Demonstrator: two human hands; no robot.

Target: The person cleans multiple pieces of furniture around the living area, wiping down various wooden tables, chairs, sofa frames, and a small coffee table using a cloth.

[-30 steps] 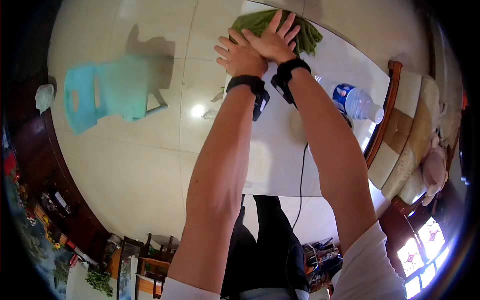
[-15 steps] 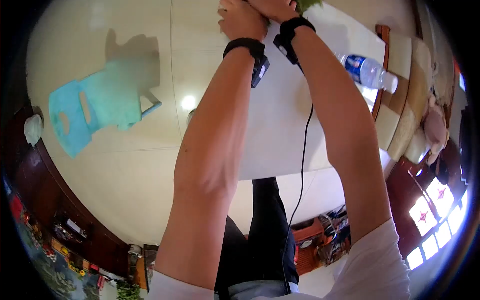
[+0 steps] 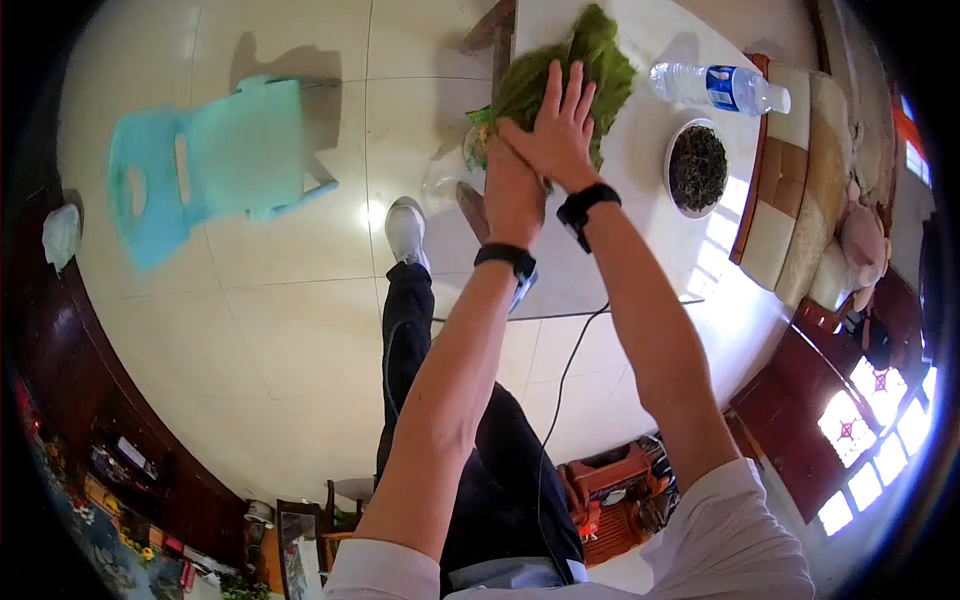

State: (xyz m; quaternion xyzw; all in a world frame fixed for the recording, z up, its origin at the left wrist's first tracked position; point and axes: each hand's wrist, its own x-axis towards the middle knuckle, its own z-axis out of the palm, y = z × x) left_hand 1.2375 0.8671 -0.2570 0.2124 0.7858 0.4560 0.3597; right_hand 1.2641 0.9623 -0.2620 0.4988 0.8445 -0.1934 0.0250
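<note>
A bunch of large dark green leaves [image 3: 606,62] is at the far left edge of the table [image 3: 625,235]. My right hand [image 3: 563,130] lies over the leaves with its fingers stretched out and apart. Just below it, my left hand [image 3: 514,195] reaches to the base of the leaves; its fingers are hidden under the leaves and the right hand. Both wrists wear black straps with small devices. Beside the left hand, at the table's edge, is a clear plastic bag [image 3: 472,145] with green bits in it.
A water bottle [image 3: 722,88] lies on the table, near a white bowl [image 3: 672,190] of dark, dried-looking leaves. A teal plastic chair [image 3: 245,150] stands on the tiled floor to the left. A cushioned sofa [image 3: 785,210] borders the right. A black cable [image 3: 560,390] hangs by my legs.
The view has shifted, bringing the leaves, bowl and my foot into sight. My hands now appear lower in view, the right one spread on top of the leaves.
</note>
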